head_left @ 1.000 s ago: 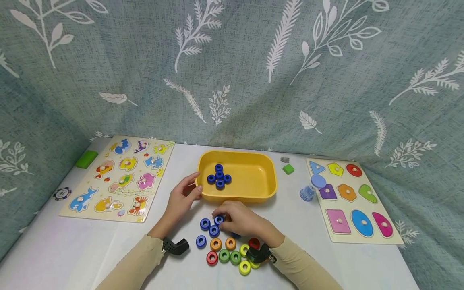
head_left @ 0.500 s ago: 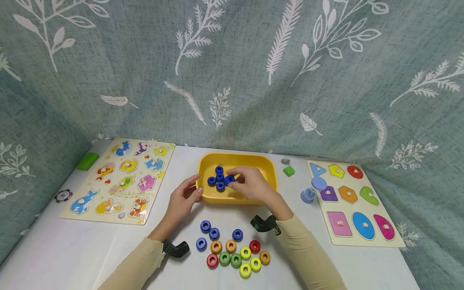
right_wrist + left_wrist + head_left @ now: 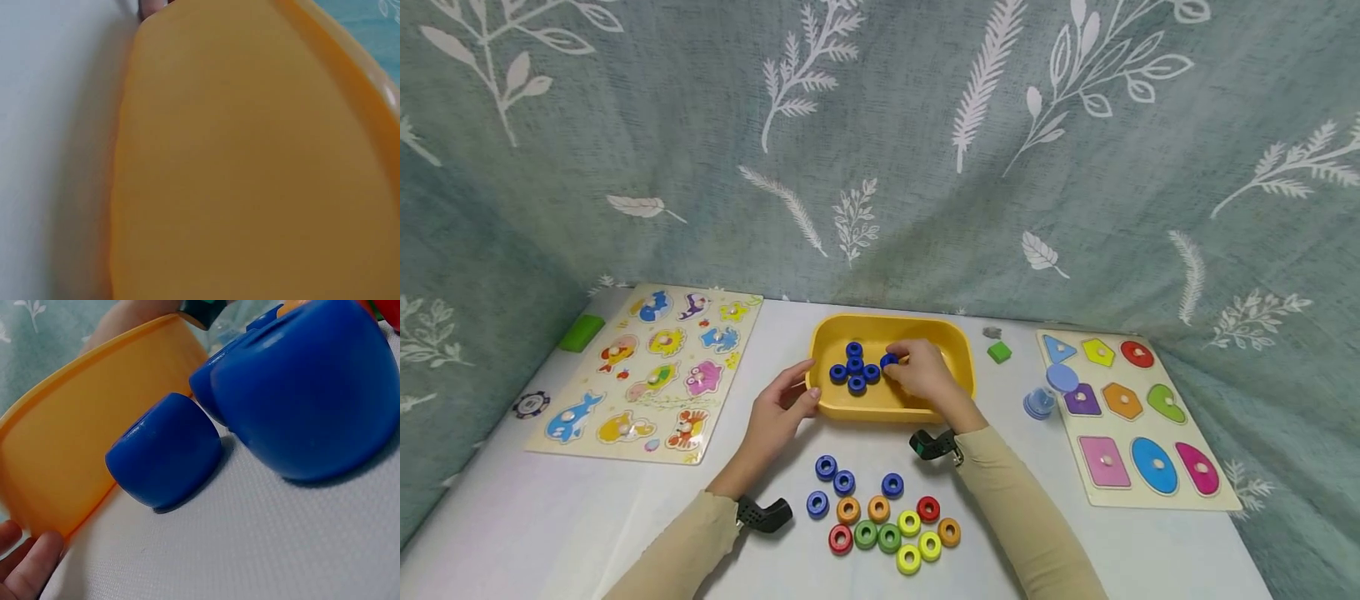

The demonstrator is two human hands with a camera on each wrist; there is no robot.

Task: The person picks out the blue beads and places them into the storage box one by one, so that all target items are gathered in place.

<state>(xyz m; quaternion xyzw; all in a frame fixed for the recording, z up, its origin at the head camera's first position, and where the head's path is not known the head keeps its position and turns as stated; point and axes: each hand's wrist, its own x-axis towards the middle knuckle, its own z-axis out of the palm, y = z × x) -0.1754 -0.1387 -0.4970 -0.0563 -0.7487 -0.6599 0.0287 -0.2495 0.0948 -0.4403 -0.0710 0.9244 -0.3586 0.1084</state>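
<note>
A person's right hand pinched a blue ring between thumb and fingers inside a yellow tray, near five more blue rings arranged in a cross; whether it touched the tray's floor could not be told. The left hand, thumb and fingers spread apart, rested against the tray's left end. Four blue rings lay nearer the person on the white desk, beside orange, red, green and yellow rings

Left arm and right arm extended, a person parts thumb from fingers on the left hand while the right hand curls into a pinch.
</note>
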